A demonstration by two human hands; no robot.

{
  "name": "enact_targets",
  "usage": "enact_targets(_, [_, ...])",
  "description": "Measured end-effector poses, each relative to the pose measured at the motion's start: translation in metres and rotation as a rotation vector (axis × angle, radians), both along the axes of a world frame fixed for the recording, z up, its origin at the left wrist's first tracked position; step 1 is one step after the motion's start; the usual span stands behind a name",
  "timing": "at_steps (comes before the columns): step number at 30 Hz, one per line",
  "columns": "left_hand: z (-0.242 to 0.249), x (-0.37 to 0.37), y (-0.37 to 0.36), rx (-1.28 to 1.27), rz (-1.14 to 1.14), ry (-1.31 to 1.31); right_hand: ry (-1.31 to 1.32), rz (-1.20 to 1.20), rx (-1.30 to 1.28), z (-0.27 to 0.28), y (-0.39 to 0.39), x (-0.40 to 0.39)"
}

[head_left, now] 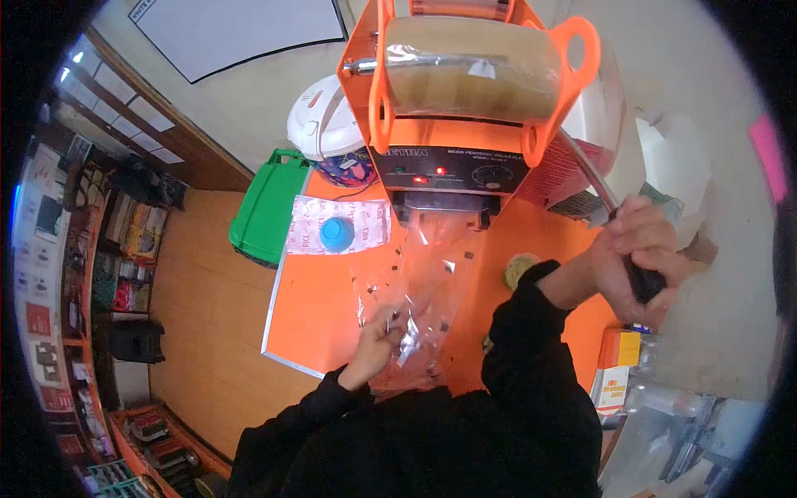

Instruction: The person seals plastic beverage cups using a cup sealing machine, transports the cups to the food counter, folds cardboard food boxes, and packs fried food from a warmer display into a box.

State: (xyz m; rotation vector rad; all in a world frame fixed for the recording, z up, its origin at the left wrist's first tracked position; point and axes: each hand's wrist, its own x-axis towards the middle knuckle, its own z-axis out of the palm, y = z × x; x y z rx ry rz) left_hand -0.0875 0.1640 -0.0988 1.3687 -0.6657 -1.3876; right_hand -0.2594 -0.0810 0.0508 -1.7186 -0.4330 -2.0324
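Clasping the black handle (647, 284) of the metal lever (591, 170), our right grip (641, 253) has its fingers wrapped round it, well out to the right of the sealing machine (490, 131). Our left grip (374, 342) is pinching the clear film (425, 286) between bent fingers, low down and near our body. That film, dotted with small dark marks, runs from under the machine's front down across the orange counter (311, 311) towards us.

On the machine's dark front panel we can see red lights (440, 171) and a round dial (493, 176); above it, a wide roll (477, 79) of film sits between two orange holders. To the left of the machine stands a white appliance (325, 112) with a patterned lower body, and in front of that a round blue thing (336, 235) rests on a printed sheet (375, 222). Beside the counter's left edge we have a green box (270, 203). Just beyond our right forearm is a round yellowish-green container (520, 267), partly hidden by the sleeve, and near the counter's right edge stands an orange and white carton (613, 369). Shelves (83, 290) full of goods line the far left.
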Motion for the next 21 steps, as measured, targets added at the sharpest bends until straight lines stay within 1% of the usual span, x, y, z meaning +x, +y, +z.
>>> enact_targets(2, [0.002,0.016,-0.019,-0.125,0.186,-0.64,-0.066,0.006,0.024,-0.005,-0.001,0.002])
enact_targets(4, [0.044,0.015,-0.063,-0.413,0.476,-0.846,-0.04,-0.014,0.018,-0.003,0.001,0.004])
enact_targets(6, [0.073,0.028,-0.104,-0.573,0.352,-1.18,0.001,-0.044,-0.005,-0.002,0.004,0.004])
enact_targets(8, [0.086,0.03,-0.143,-0.483,0.266,-1.452,0.001,-0.04,0.0,-0.006,0.005,0.003])
enact_targets(9, [0.087,0.032,-0.156,-0.485,0.269,-1.45,-0.002,-0.033,0.007,-0.006,0.005,0.002])
enact_targets(11, [0.079,0.035,-0.175,-0.251,0.171,-1.658,-0.033,-0.028,0.028,-0.005,0.002,-0.002])
enact_targets(12, [0.071,0.036,-0.178,-0.315,0.244,-1.714,-0.064,-0.024,0.056,-0.005,0.0,-0.003])
enact_targets(13, [0.07,0.036,-0.179,-0.316,0.236,-1.714,-0.064,-0.03,0.061,-0.003,0.0,-0.001])
enact_targets(15, [0.068,0.037,-0.18,-0.224,0.229,-1.731,-0.052,-0.034,0.054,0.004,-0.003,0.004])
enact_targets(17, [0.067,0.037,-0.181,-0.223,0.217,-1.732,-0.044,0.07,0.092,0.024,-0.014,0.006])
enact_targets(18, [0.066,0.038,-0.179,-0.227,0.19,-1.735,0.122,0.326,0.155,0.05,-0.04,-0.005])
enact_targets(19, [0.066,0.038,-0.179,-0.231,0.184,-1.737,0.108,0.248,0.236,0.073,-0.057,0.004])
enact_targets(21, [0.067,0.036,-0.179,-0.233,0.19,-1.692,0.074,-0.033,0.5,0.131,-0.118,0.049])
